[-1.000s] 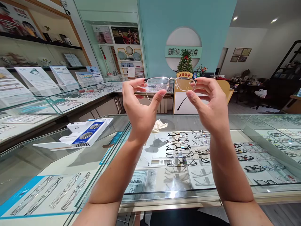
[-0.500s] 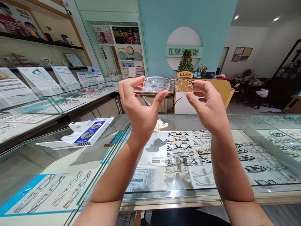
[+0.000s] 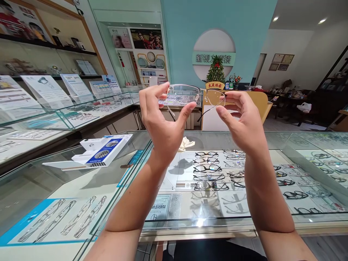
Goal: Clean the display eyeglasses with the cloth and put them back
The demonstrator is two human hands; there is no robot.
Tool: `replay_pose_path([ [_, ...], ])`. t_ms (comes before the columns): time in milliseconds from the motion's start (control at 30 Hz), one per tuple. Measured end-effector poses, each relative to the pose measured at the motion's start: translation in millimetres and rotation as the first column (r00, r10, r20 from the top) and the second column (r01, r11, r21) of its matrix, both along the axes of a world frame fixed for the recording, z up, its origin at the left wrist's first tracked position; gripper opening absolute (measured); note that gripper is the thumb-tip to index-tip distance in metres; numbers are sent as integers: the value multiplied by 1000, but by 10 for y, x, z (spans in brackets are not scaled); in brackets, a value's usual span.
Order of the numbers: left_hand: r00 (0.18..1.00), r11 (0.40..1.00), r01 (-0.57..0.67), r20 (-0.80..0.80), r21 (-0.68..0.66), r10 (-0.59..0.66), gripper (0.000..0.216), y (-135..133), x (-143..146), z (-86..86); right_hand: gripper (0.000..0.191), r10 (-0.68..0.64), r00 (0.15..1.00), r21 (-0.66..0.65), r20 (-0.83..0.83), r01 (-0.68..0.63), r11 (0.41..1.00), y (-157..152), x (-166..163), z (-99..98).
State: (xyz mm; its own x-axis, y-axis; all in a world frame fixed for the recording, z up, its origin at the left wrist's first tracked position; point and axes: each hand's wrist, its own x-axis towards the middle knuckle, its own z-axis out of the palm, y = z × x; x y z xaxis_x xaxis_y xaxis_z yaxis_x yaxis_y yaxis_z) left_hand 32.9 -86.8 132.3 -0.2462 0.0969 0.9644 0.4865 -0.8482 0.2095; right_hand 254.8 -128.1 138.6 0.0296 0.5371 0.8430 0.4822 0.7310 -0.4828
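Note:
I hold a thin-rimmed pair of glasses [image 3: 197,95] with clear lenses up in front of me, level, above a glass display counter [image 3: 274,139]. My left hand [image 3: 163,123] pinches the left lens rim between thumb and fingers. My right hand [image 3: 241,121] pinches the right rim the same way. Both temples hang down behind the lenses, dark and thin. My forearms rise from the bottom edge of the view.
Under the counter glass lie rows of spectacle frames [image 3: 208,170]. A crumpled white cloth [image 3: 185,144] rests on the counter behind my left hand. A blue-and-white box [image 3: 102,154] sits on the left counter. Leaflet stands [image 3: 47,88], shelves and a small Christmas tree [image 3: 216,70] stand beyond.
The glasses have tilted slightly, the left lens rising a little, and the temples have swung down into view. Both hands keep their grip at the same height.

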Motion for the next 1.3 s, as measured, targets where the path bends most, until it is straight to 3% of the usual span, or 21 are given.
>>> replay_pose_path([
  [200,996,993,78,-26,-87,-80,64,10,-8,-1,52,-60,998,95,5,59,994,33,-8,-18],
  [400,998,973,44,-42,-224,-55,62,10,-25,0,46,-164,986,195,-8,162,967,52,-60,-32],
  [900,993,966,60,-81,-251,-82,59,135,-65,-46,39,-169,985,252,-43,174,952,-33,-146,34],
  [1300,999,989,-38,-32,-141,34,60,5,-23,15,39,-115,993,100,16,113,989,37,-82,-14],
])
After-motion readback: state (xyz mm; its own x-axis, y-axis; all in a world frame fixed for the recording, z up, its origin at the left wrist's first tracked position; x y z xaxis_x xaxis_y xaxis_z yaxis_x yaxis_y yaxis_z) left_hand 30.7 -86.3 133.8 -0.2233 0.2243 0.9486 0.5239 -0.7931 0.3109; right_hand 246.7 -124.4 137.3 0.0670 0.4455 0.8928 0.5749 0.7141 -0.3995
